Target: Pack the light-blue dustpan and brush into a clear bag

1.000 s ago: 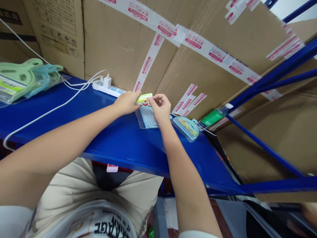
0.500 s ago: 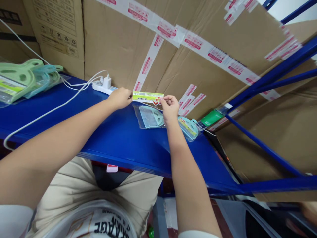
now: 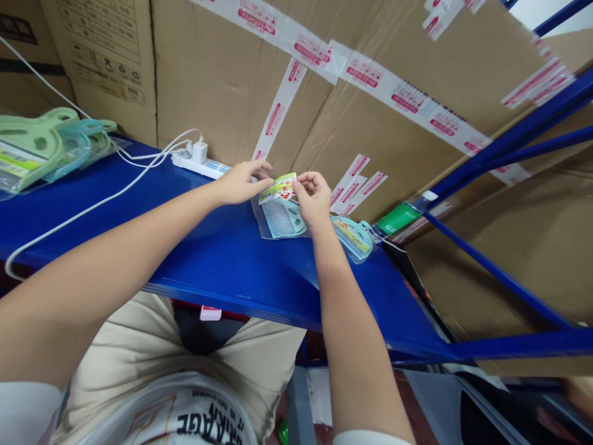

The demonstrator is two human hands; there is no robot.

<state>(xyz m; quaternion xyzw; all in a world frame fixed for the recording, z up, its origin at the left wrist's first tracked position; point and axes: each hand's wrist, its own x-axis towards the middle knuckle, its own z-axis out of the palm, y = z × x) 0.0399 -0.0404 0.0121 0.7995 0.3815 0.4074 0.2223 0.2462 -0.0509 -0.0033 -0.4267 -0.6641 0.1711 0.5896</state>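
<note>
A yellow-green printed paper label (image 3: 278, 188) is pinched at its right end between the thumb and fingers of my right hand (image 3: 315, 193). My left hand (image 3: 244, 182) is at the label's left end, its thumb and fingers apart and the thumb tip at or very near the paper. Just below the label, a light-blue small dustpan and brush set (image 3: 283, 219) in a clear bag lies on the blue shelf (image 3: 222, 247). Another bagged light-blue set (image 3: 354, 238) with a yellow label lies right of my right wrist.
Green and blue bagged dustpans (image 3: 44, 145) are piled at the left. A white power strip (image 3: 204, 164) with plugs and cables sits along the back, against a large taped cardboard box (image 3: 222, 80). A green-labelled bottle (image 3: 401, 216) leans at the right near blue rack bars (image 3: 495, 266).
My left hand has loosened from the label's left end and moved slightly right, fingers spreading. The label now looks shorter and tilted, apparently folded. My right hand keeps its pinch.
</note>
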